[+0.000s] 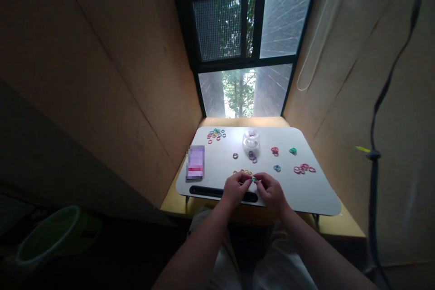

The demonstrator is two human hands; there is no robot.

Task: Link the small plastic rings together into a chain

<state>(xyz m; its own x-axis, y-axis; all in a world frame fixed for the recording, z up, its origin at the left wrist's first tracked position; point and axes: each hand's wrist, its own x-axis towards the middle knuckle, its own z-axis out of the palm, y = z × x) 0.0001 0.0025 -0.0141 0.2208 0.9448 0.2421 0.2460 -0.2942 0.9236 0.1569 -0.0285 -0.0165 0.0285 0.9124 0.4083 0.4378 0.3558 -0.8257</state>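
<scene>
Between the fingertips of my left hand (235, 189) and my right hand (272, 190) is a small green ring (254, 180), like a hair tie, pinched from both sides above the front of the white table. Just beyond my left hand lie yellow rings (247, 172), partly covered by the fingers. Farther back are purple rings (252, 157) and one dark ring (235, 156). To the right lie blue rings (277, 168), red rings (274, 150), green rings (292, 151) and pink rings (304, 169). A mixed-colour pile (216, 134) sits at the back left.
A clear jar (251, 139) stands at the back middle of the white folding table (217, 158). A purple phone-like rectangle (195, 162), blurred out, lies at the left. A black slot (207, 191) runs along the front edge. Wooden walls flank both sides; a black strap (374, 154) hangs right.
</scene>
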